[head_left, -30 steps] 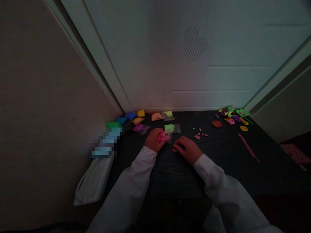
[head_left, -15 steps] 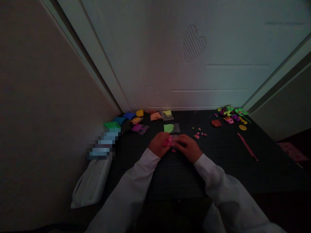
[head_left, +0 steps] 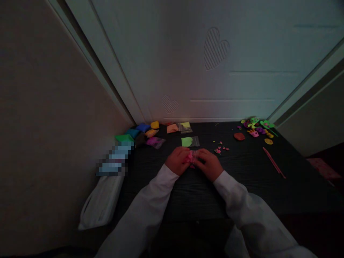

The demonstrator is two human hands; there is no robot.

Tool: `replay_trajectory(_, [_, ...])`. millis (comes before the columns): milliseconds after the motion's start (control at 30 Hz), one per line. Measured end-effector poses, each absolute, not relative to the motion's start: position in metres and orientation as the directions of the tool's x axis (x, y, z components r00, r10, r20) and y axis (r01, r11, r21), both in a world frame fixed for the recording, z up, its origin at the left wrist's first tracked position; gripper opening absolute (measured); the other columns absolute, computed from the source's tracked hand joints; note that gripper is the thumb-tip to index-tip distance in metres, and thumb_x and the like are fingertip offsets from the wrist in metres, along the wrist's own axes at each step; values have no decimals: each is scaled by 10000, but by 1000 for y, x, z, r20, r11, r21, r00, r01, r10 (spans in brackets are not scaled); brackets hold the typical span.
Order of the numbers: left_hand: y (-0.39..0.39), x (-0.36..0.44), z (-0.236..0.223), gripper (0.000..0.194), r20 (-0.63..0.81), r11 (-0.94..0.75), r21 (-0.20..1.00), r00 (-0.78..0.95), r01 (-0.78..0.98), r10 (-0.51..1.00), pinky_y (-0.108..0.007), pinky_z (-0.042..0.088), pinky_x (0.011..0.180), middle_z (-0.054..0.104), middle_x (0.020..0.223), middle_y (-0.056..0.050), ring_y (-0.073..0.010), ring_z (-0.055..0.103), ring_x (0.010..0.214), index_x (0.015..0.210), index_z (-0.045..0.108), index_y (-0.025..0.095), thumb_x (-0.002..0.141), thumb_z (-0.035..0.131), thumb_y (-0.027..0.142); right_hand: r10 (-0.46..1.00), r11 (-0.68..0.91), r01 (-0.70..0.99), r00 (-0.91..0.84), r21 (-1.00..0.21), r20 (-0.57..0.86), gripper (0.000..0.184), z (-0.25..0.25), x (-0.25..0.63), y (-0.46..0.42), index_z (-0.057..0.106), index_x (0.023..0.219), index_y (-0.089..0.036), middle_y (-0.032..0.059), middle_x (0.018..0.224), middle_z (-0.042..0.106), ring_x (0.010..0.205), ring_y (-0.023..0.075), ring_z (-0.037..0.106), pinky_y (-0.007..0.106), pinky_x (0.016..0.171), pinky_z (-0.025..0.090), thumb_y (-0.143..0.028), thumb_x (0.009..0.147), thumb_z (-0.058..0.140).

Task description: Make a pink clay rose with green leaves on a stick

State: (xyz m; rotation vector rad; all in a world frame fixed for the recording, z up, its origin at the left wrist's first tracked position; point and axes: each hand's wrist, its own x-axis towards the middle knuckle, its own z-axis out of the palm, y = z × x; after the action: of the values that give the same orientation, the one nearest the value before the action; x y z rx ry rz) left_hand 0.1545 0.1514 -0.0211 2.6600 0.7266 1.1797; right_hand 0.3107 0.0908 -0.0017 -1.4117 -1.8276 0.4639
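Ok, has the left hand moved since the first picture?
Yes. Judged against the light green packet, the left hand has shifted right and a little toward the person, ending closer to the right hand.

Place: looking like a home
White door (head_left: 174, 53): showing 2 striped hearts (head_left: 215, 49)
Dark table (head_left: 188, 197): holding small bags of bright clay (head_left: 189, 142)

yellow disc (head_left: 268, 141), striped heart (head_left: 215, 49), bright-green packet (head_left: 189, 142)
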Motion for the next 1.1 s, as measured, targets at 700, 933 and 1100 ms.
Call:
replay_trajectory(700, [151,157,-19,288,587,-791,417,531,448,611,-311,453,776,569,913,-59,-166,524,882,908,513,173,634,569,242,887,407,638,-106,-654,449,138,1,310,91,588,829,-229,35,911,517,855,138,500,295,782,414,-228,740,482])
replay_trajectory(933, [150,156,-20,302,548,-783,426,560,453,622,-300,448,780,564,916,-53,-160,521,874,910,511,173,638,572,288,879,408,770,-186,-490,440,179,-2,316,91,596,871,-244,47,969,530,886,165,485,318,777,407,-279,759,461])
replay_trajectory(1100, [150,155,-19,278,542,-795,401,581,455,607,-294,448,767,563,898,-54,-158,519,858,899,503,164,650,561,272,861,412,824,-214,-388,461,180,-5,314,92,605,861,-247,47,969,550,881,173,479,326,764,403,-286,762,459])
